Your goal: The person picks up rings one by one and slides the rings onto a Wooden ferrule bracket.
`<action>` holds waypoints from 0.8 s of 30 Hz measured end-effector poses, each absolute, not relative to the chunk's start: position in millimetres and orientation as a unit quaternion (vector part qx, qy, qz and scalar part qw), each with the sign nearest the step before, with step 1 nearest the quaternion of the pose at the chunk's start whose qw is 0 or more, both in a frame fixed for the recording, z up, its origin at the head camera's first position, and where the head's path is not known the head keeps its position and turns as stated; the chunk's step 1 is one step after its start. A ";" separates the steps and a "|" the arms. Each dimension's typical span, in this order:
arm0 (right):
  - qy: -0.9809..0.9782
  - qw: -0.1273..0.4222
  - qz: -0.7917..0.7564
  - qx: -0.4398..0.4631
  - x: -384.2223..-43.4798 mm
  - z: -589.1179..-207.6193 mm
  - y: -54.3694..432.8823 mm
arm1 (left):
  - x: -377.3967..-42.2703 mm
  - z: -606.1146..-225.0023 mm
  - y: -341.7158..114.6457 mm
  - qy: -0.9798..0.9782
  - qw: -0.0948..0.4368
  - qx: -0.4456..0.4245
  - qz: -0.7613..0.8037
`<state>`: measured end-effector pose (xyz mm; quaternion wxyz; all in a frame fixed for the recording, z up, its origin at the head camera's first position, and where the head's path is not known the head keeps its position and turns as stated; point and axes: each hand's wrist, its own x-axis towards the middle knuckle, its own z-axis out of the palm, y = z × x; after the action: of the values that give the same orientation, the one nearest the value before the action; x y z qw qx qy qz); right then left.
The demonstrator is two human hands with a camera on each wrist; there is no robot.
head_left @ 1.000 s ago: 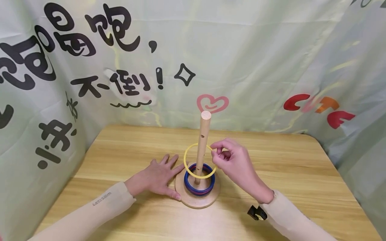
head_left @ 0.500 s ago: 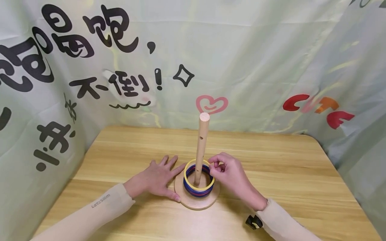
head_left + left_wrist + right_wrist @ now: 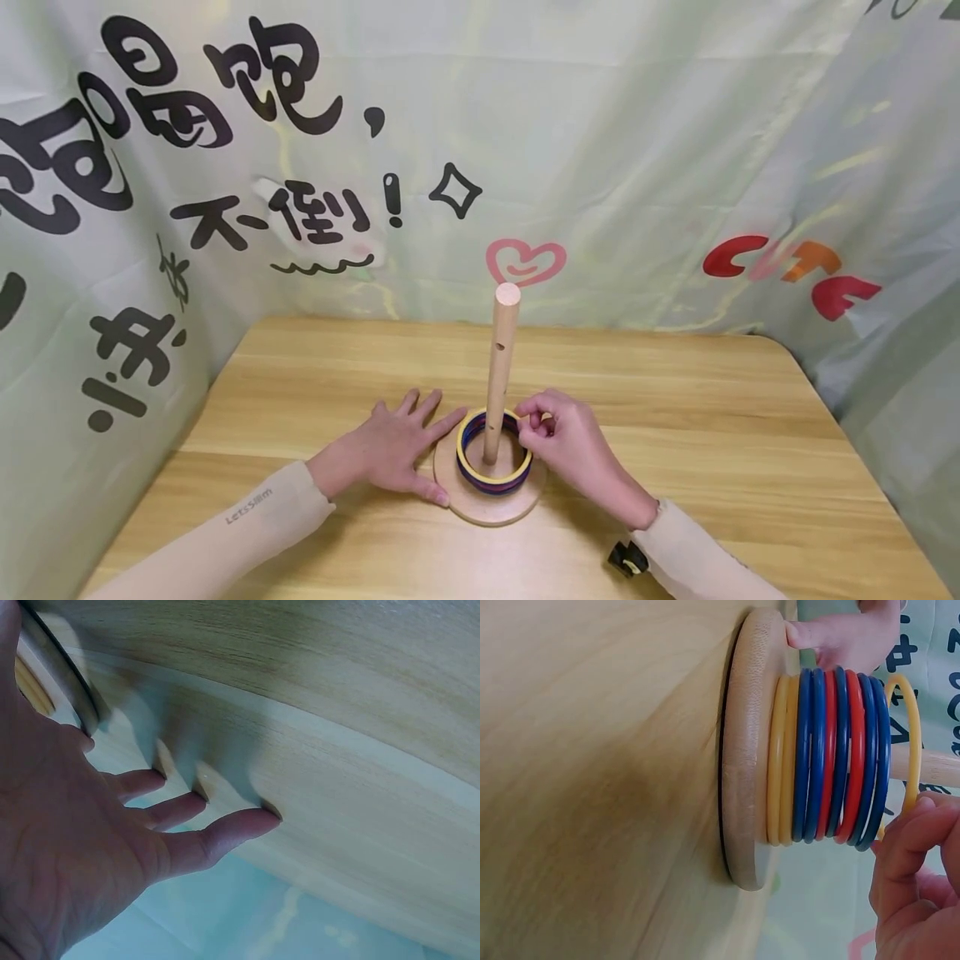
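A wooden peg (image 3: 501, 367) stands upright on a round wooden base (image 3: 491, 514). Several yellow, blue and red rings are stacked round the peg, a blue ring (image 3: 883, 757) topmost in the right wrist view. Thumb and fingers of my right hand (image 3: 564, 429) pinch a yellow ring (image 3: 492, 480), which encircles the peg over the stack. In the right wrist view this yellow ring (image 3: 914, 742) sits slightly tilted, its pinched side a little off the stack. My left hand (image 3: 393, 450) lies spread on the table, thumb and index finger at the base's left edge.
The wooden table (image 3: 675, 400) extends around the base on every side. Pale fabric (image 3: 615, 167) with printed lettering and a pink heart (image 3: 527, 261) hangs behind and beside it. A small black device (image 3: 627, 558) is at the right wrist.
My right hand has lowered the yellow ring along the peg, from well above the stack to its top. My left hand has stayed at the base.
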<state>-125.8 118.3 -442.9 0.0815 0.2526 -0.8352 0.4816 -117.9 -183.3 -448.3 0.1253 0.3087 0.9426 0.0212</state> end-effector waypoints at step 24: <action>-0.858 0.057 0.459 0.224 -120.1 -443.4 139.7 | -116.2 -450.6 -186.3 0.946 0.121 0.299 0.041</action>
<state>-120.1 139.7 -443.4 0.0566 0.2239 -0.8579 0.4591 -116.2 -186.3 -450.6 0.1209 0.2986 0.9458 0.0413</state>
